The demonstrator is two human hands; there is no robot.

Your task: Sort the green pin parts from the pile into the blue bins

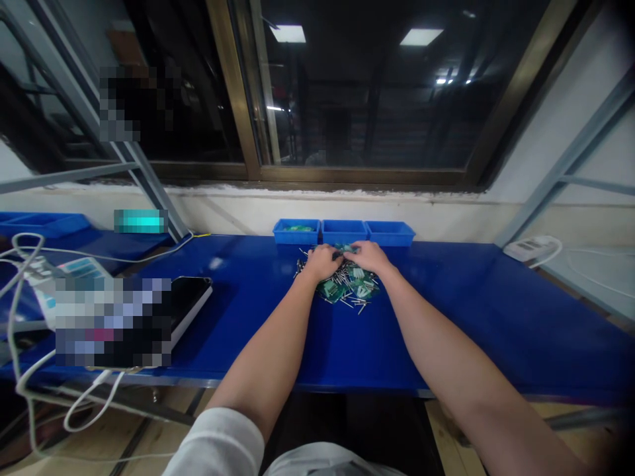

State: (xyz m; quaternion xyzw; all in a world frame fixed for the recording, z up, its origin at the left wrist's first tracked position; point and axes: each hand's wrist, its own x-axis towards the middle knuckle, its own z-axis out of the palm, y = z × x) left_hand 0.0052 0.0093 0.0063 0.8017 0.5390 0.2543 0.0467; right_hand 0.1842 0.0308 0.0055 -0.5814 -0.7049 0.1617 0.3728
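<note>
A loose pile of small green pieces and metal pins lies on the blue table. My left hand is at the pile's upper left, its fingers closed around something dark and small. At the upper right of the pile, my right hand has its fingers bent together close to the left one, by a pale green piece. What the fingertips grip is too small to name. Some of the pile is hidden under both hands.
Behind the pile stand three blue trays, the left one with green pieces inside, beside the middle and right ones. A device with a dark screen and white cables are at the left. A power strip lies far right.
</note>
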